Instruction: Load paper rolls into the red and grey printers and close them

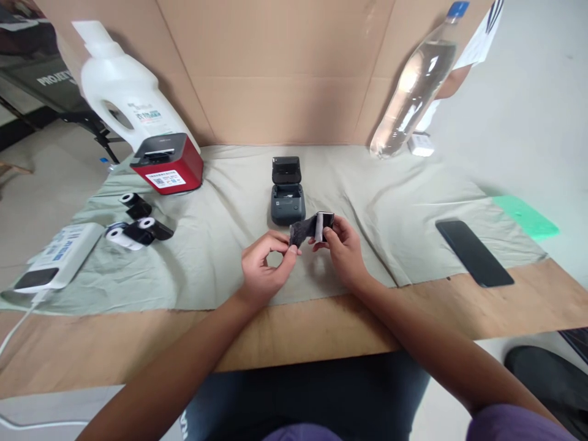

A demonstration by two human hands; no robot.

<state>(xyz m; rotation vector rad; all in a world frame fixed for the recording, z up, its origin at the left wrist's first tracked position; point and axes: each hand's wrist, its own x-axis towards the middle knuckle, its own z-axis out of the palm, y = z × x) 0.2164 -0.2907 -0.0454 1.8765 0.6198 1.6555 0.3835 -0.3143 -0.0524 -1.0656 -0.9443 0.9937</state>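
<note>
My right hand (345,252) grips a small black paper roll (326,220) with a pale edge strip, its thumb pressed on the face. From it a dark strip (303,231) stretches to the left, and my left hand (265,262) pinches the free end between thumb and forefinger. Just beyond both hands a small dark grey label printer (288,207) stands on the cloth. Its lid (286,170) is swung up and back, showing the inner compartment. Fine detail on the strip is too small to read.
Several small rolls (155,228) lie on the left, near a red-and-black box-shaped device (171,177), a white jug (124,92) and a white power strip (64,254). On the right are a large water bottle (416,92), a phone (473,252) and a green sheet (526,217). Cardboard (285,73) walls the back.
</note>
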